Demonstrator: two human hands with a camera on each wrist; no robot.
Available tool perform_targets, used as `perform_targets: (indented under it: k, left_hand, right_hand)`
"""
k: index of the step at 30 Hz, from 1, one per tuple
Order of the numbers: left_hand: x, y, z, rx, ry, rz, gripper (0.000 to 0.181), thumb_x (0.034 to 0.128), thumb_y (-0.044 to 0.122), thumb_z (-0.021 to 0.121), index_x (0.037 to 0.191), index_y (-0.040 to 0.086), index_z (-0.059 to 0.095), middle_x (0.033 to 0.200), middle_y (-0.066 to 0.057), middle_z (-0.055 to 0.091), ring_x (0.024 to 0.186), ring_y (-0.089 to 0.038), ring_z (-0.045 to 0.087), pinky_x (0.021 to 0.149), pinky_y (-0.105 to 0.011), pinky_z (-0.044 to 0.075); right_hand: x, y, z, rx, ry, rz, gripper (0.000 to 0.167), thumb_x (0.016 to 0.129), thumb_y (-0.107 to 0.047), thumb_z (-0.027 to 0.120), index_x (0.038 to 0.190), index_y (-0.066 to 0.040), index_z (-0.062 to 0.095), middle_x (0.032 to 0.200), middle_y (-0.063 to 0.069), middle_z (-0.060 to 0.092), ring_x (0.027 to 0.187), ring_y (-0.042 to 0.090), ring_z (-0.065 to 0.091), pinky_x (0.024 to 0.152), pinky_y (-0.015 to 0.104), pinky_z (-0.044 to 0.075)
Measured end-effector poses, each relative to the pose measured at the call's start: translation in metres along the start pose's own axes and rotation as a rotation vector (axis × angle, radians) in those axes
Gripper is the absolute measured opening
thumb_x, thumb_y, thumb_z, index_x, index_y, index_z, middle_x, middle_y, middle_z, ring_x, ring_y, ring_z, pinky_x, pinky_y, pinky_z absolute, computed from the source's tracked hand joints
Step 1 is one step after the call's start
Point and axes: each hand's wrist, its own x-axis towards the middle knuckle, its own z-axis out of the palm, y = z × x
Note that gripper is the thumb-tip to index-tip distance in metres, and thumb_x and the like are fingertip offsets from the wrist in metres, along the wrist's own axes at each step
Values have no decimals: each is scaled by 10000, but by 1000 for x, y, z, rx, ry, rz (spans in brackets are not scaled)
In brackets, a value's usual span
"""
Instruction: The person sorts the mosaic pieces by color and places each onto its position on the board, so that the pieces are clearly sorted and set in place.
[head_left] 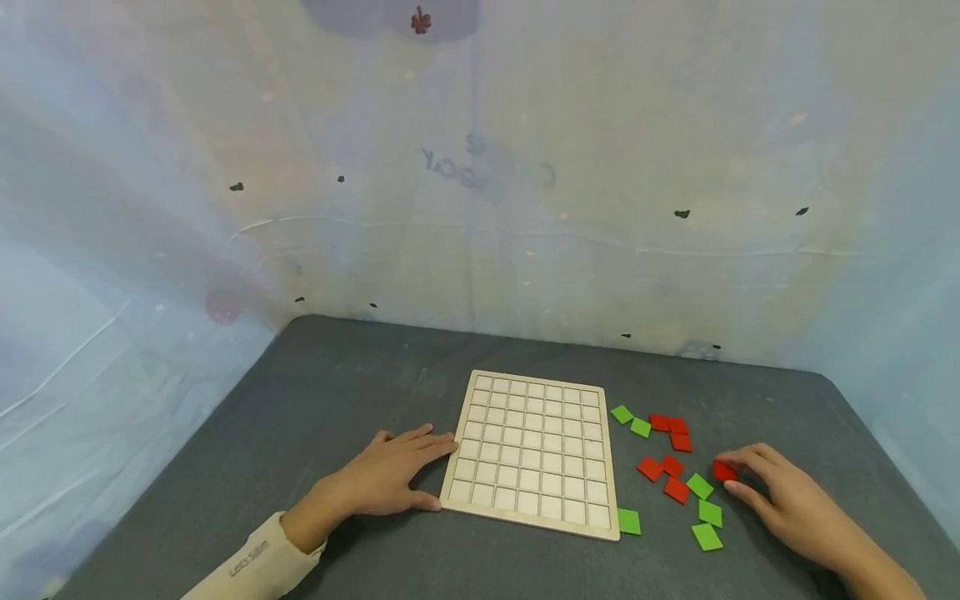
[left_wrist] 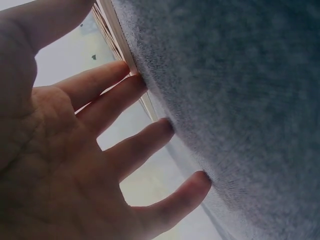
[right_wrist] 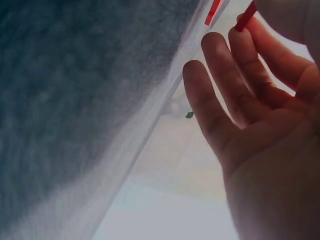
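A pale wooden grid board [head_left: 531, 450] with square recesses lies on the dark table. My left hand [head_left: 390, 472] rests at its left edge, fingers spread and fairly straight, the fingertips and thumb touching the rim. In the left wrist view the fingertips [left_wrist: 134, 82] meet the board's edge and the cloth. To the right of the board, my right hand [head_left: 783, 500] pinches a red square tile [head_left: 724, 471] between thumb and fingers. The right wrist view shows this red tile [right_wrist: 245, 17] edge-on, with the other fingers [right_wrist: 220, 55] extended beside it.
Several red tiles [head_left: 676, 490] and several green tiles [head_left: 707, 537] lie scattered between the board and my right hand. One green tile [head_left: 629, 522] sits against the board's lower right corner. A pale printed curtain [head_left: 480, 167] hangs behind the table [head_left: 360, 358].
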Motion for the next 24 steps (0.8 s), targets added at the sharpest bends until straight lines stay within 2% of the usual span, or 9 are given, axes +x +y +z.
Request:
perform_targets:
  k: [4, 9, 15, 18, 24]
  left_hand:
    - [3, 1, 0, -1, 2, 7, 808, 847, 557, 711, 1535, 269, 399, 1586, 34, 399, 1492, -295, 329, 1055, -717, 266]
    - [5, 1, 4, 19, 41, 0, 767, 839, 562, 721, 1498, 275, 452, 1557, 46, 432, 1481, -288, 349, 1037, -710, 298]
    - [-1, -1, 7, 12, 75, -17, 743, 823, 557, 744, 1465, 283, 489, 1524, 43, 463, 1465, -287, 374, 1019, -709, 318]
    - [0, 0, 7, 12, 87, -13, 730, 823, 553, 748, 1453, 281, 500, 1510, 47, 475, 1459, -283, 384, 1016, -704, 323]
    - [2, 1, 6, 23, 87, 2, 694, 840, 556, 727, 1438, 272, 517, 1494, 64, 482, 1464, -278, 378, 1018, -681, 337]
  right_hand:
    - [0, -3, 1, -7, 19, -18, 215, 909, -265, 738, 1113, -228, 680, 1072, -79, 604, 915, 117, 622, 715, 307, 518]
    - [5, -12, 3, -13, 81, -93, 250, 892, -210, 755, 1127, -235, 673, 1082, -112, 586, 891, 32, 594, 690, 268, 505]
    - [14, -23, 8, 18, 127, -144, 290, 871, -150, 768, 1136, -221, 674, 1095, -114, 581, 883, -5, 572, 678, 259, 494]
    - [18, -28, 8, 29, 121, -159, 290, 874, -155, 766, 1143, -209, 675, 1100, -100, 585, 881, -5, 566, 668, 260, 484]
    - [25, -39, 11, 46, 54, -161, 277, 910, -199, 735, 1177, -214, 662, 1125, -95, 585, 863, -43, 525, 656, 249, 459]
